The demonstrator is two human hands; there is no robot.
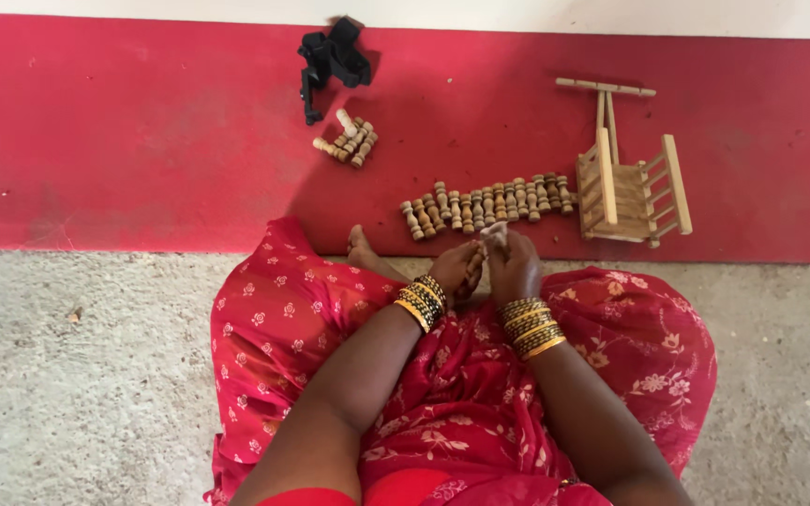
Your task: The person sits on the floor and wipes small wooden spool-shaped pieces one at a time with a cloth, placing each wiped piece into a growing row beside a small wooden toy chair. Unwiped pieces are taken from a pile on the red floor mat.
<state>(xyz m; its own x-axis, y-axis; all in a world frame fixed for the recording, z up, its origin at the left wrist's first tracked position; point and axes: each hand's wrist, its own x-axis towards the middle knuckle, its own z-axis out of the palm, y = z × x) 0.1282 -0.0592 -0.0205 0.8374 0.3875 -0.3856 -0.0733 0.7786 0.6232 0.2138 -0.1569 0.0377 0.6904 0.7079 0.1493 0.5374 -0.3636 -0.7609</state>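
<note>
I sit on the floor in a red flowered garment. My left hand (458,269) and my right hand (512,265) meet just above my lap, both closed around a small turned wooden peg (494,235) that sticks up between them. Both wrists carry stacks of gold and dark bangles. Just beyond my hands a row of several similar wooden pegs (487,203) lies side by side on the red floor strip. To its right stands a small wooden cart frame (628,187) with a long handle.
A second small pile of wooden pegs (349,141) lies farther back on the red strip (142,141), next to a black strap-like object (330,61). My bare foot (364,250) pokes out left of my hands. Rough grey concrete floor (77,375) lies on both sides.
</note>
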